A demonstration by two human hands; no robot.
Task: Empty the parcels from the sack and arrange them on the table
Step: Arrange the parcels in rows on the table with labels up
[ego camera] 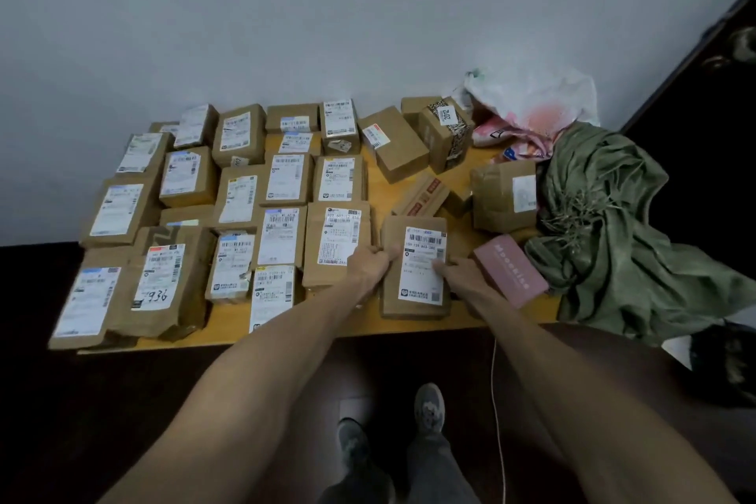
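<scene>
Yellow wooden table stands against a pale grey wall. From 8 to 11 o'clock, brown cardboard parcels with white shipping labels sit in tight rows, labels up, edges touching. At 8 o'clock is a large brown paper-wrapped parcel with "936" handwritten on its label.

Near the front edge at 6 o'clock, the left grip clasps the left side of a flat brown cardboard parcel with a long white label, thumb on top. The right grip grasps the same parcel's right side, thumb on the label. The parcel lies on the table just beside the last row.

At 12 to 2 o'clock are loose parcels at odd angles: a plain brown box, a brown box with patterned tape, a narrow box with red print and a taped brown parcel.

At 4 o'clock a flat pink box with white lettering sits tilted, touching the right wrist.

At 1 o'clock there's a crumpled white plastic bag. At 3 o'clock a slumped green fabric sack drapes over the table's right end.
</scene>
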